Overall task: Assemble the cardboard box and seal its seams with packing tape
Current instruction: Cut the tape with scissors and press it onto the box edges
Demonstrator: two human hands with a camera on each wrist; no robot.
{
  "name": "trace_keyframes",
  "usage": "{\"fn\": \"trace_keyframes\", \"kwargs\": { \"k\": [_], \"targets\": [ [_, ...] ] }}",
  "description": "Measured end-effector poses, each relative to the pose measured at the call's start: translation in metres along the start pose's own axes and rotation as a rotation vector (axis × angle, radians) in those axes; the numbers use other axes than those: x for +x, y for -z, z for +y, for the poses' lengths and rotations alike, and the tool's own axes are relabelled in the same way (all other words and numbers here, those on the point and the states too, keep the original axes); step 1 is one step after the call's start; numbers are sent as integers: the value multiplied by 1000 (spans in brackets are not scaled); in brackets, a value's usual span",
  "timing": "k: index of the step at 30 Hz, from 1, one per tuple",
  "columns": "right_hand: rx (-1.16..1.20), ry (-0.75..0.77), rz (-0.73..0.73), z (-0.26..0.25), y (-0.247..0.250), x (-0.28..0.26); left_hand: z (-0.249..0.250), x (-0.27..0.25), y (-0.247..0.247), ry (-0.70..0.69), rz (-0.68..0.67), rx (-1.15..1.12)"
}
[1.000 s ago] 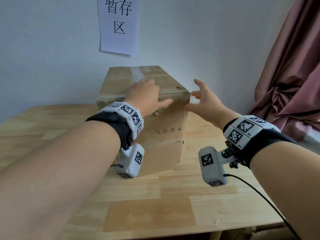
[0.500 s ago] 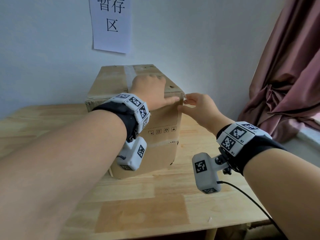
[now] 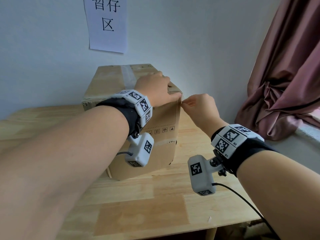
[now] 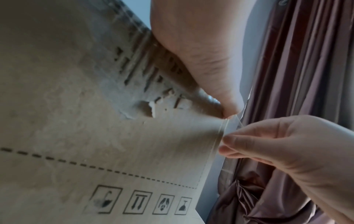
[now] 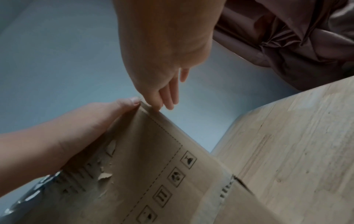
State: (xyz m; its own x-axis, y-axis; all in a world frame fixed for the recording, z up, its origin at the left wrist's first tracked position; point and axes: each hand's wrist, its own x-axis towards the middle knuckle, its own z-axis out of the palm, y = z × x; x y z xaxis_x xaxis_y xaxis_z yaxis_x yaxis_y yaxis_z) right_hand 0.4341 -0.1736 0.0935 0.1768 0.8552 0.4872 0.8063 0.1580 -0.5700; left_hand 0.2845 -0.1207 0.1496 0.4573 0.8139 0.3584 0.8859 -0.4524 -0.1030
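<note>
Fingers (image 4: 232, 138) of the right hand (image 3: 200, 108) pinch a loose tape end (image 4: 232, 124) at the cardboard box's (image 3: 161, 118) upper right corner. Left hand (image 3: 154, 89) presses flat on the box top, thumb nearest that edge. Box stands upright on the counter (image 3: 138, 213).

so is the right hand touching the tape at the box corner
Touching. The left wrist view shows the right hand pinching the clear tape end at the cardboard box corner.
</note>
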Motion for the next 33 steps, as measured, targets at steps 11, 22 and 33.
{"fn": "trace_keyframes", "kwargs": {
  "k": [11,22,33],
  "targets": [
    [-221,107,36,-4,-8,-13,3,-2,-1,55,-12,-2],
    [204,94,-43,6,19,0,-26,-21,18,-52,-110,-271],
    [-231,355,-239,-18,33,23,-36,-34,18,4,-141,-171]
  ]
}}
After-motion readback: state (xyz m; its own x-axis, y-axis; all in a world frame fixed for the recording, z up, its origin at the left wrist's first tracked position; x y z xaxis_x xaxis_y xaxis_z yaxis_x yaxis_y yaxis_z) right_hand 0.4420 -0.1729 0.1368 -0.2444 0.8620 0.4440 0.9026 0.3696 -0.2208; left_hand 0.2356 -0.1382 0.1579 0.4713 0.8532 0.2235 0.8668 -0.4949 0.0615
